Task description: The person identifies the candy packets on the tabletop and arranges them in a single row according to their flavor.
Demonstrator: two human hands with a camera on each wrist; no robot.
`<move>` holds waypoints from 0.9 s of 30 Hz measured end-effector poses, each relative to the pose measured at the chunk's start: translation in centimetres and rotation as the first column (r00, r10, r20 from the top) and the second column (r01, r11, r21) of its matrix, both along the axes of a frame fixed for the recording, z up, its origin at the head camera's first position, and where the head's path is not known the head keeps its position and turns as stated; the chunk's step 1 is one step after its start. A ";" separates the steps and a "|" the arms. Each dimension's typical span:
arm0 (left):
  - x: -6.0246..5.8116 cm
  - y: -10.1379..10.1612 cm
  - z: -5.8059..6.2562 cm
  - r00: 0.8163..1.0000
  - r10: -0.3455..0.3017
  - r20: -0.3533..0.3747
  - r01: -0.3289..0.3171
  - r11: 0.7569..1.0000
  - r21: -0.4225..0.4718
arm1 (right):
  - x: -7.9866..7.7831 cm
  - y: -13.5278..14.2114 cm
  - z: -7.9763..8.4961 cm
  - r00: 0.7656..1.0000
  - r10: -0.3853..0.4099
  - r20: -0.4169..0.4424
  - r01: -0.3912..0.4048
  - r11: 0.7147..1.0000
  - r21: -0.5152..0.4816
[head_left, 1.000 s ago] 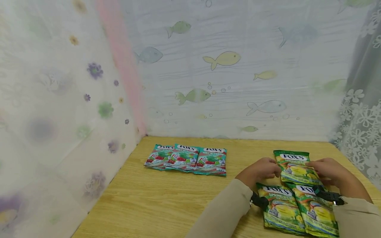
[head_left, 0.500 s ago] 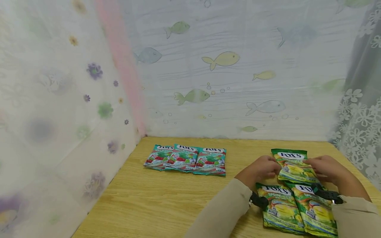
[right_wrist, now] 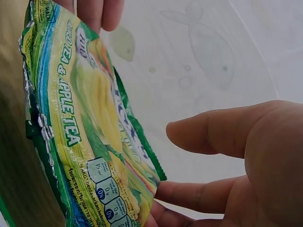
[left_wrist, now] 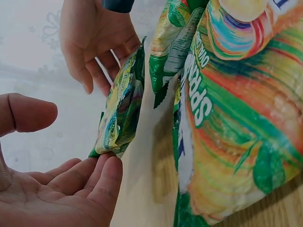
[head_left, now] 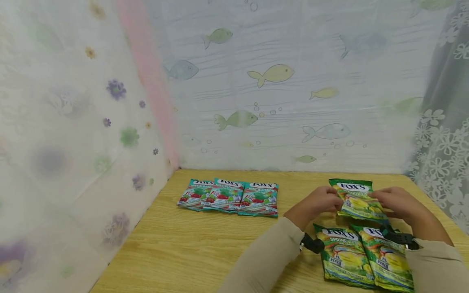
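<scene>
Candy packet of glossy green-and-yellow plastic [head_left: 358, 199] is tilted between left hand [head_left: 319, 202] and right hand [head_left: 399, 204], their fingertips touching its edges, thumbs spread away; two matching packets [head_left: 346, 258] lie nearby on the yellowish wooden table [head_left: 190, 248].

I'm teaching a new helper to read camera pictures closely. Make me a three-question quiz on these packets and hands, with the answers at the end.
1. Count: how many teal packets lie on the table?

2. True or false: in the right wrist view, the thumb of the right hand is apart from the green packet that its fingers touch.

3. Multiple choice: which words can be read on that green packet in the right wrist view?
A. Mint Blossom
B. Apple Tea
C. Cherry Cola

Key: 1. Three. 2. True. 3. B.
</scene>
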State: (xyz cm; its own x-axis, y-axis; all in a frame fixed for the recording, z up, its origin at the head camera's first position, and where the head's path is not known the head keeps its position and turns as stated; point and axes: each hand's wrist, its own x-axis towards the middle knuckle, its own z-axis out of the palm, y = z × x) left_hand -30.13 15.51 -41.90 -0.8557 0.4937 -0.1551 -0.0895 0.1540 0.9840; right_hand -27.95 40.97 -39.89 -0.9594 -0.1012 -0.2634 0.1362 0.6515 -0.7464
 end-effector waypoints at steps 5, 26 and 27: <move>-0.1 -0.7 0.8 1.000 0.000 -0.022 -0.001 1.000 -0.014 | 0.2 -0.5 0.6 0.999 0.007 -0.038 -0.007 1.000 0.006; 0.2 -5.3 2.9 0.994 -0.044 -0.102 0.046 0.999 0.015 | 0.6 -3.8 2.1 0.993 0.053 -0.109 -0.057 0.998 -0.029; 0.2 -5.5 3.0 0.993 -0.046 -0.105 0.048 0.999 0.014 | 0.6 -4.0 2.2 0.992 0.052 -0.114 -0.056 0.998 -0.030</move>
State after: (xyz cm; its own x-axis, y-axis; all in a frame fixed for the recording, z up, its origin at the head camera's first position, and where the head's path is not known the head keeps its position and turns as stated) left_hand -29.93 9.99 -38.90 -0.8424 0.5358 -0.0570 0.0213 0.1388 0.9901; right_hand -27.36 36.98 -37.72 -0.9757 -0.1606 -0.1491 0.0149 0.6301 -0.7764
